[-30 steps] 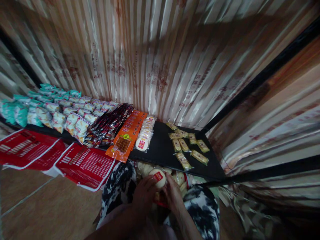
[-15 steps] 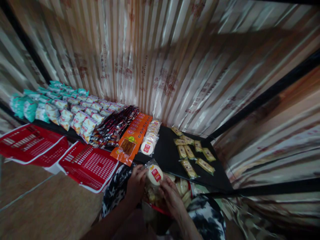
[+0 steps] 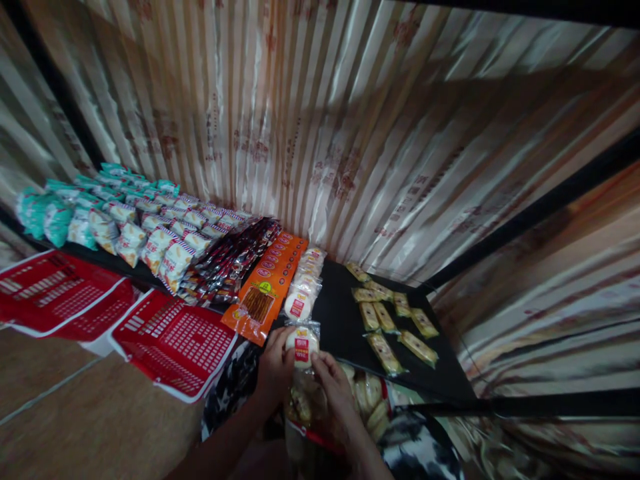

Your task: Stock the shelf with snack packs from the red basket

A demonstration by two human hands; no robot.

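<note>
Between my two hands is a round white cracker in a clear wrapper [image 3: 302, 348] with a red label. My left hand [image 3: 274, 363] is closed on its left edge, and my right hand [image 3: 334, 387] pinches its lower right edge. Just beyond it, a row of the same wrapped crackers [image 3: 302, 293] lies on the black shelf [image 3: 337, 320]. An orange snack packet [image 3: 265, 290] lies left of that row. Below my hands, a red basket [image 3: 325, 440] on my lap holds several wrapped snacks [image 3: 370, 393], partly hidden by my right arm.
Small yellow wrapped bars [image 3: 385, 353] lie scattered on the shelf's right part. Dark shiny packets [image 3: 235, 257], white bags [image 3: 175, 260] and teal bags [image 3: 57, 220] fill its left. Red baskets [image 3: 175, 340] stand below on the left. A black post [image 3: 530, 217] slants at the right.
The wrapped cracker has turned more upright and shifted slightly left, toward the row's near end. Both hands still hold it. The camera view has shifted a little.
</note>
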